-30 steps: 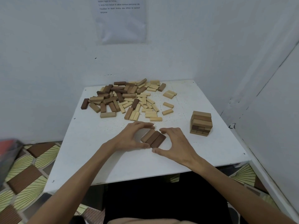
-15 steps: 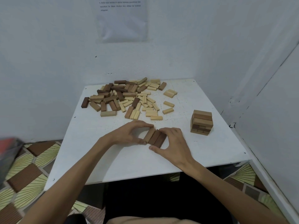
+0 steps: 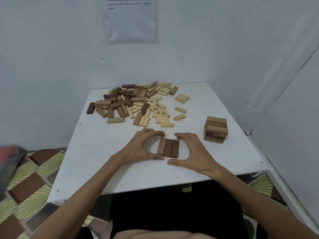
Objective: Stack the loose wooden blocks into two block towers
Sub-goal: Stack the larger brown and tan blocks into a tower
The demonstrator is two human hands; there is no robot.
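Your left hand [image 3: 143, 147] pinches the row [image 3: 168, 148] of three blocks end to end, thumb near, forefinger far. Right hand [image 3: 191, 152] cupped loose just beside it, contact unclear. Tower [image 3: 215, 129] sits right; pile [image 3: 136, 104] behind. Tower's back hidden.

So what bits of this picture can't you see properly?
All from the head view:
1. The paper on the wall: its top is cut off by the frame edge, and the print is too small to read.
2. The loose block pile: blocks overlap, so there is no exact count.
3. The block tower: it hides its own far sides.
4. The red and grey thing: blurred and cut off by the left edge.
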